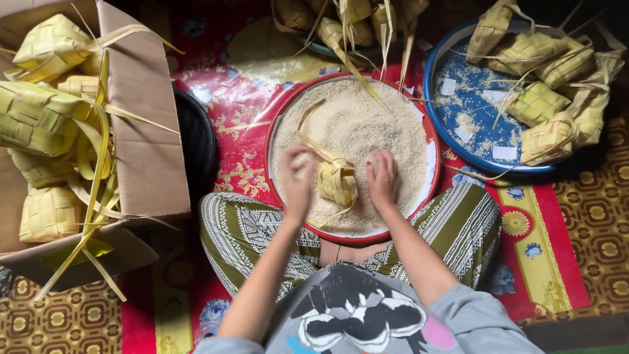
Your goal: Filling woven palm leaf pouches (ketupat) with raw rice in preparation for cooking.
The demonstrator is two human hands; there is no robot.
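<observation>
A: Item one, centre?

B: Red-rimmed tray (429,141) of raw rice (367,124), set before the seated person's crossed legs. One woven palm-leaf pouch (337,181) stands in the rice near the tray's near edge, loose leaf strips trailing up and to the left.

A: Hands?

B: Left hand (297,178) just left of the pouch, fingers curled down into the rice, blurred; whether it pinches grain, cannot tell. Right hand (382,177) just right of the pouch, fingers bent, tips at the rice. Neither hand clearly grips the pouch; both sit close against its sides.

A: Item two, left side?

B: Cardboard box (141,131), flaps open, holding a heap of green and yellow pouches (39,118) with long leaf ends hanging over the edge. A dark round dish (196,141) lies between box and tray, partly under the flap.

A: Right side?

B: Blue tray (468,124), with a scatter of grains on its floor and a pile of pouches (557,85) along its far and right rim.

A: Far edge?

B: More pouches (341,19) in a bowl beyond the red-rimmed tray, partly out of frame.

A: Underlay?

B: Red patterned mat (550,242), floral and gold.
</observation>
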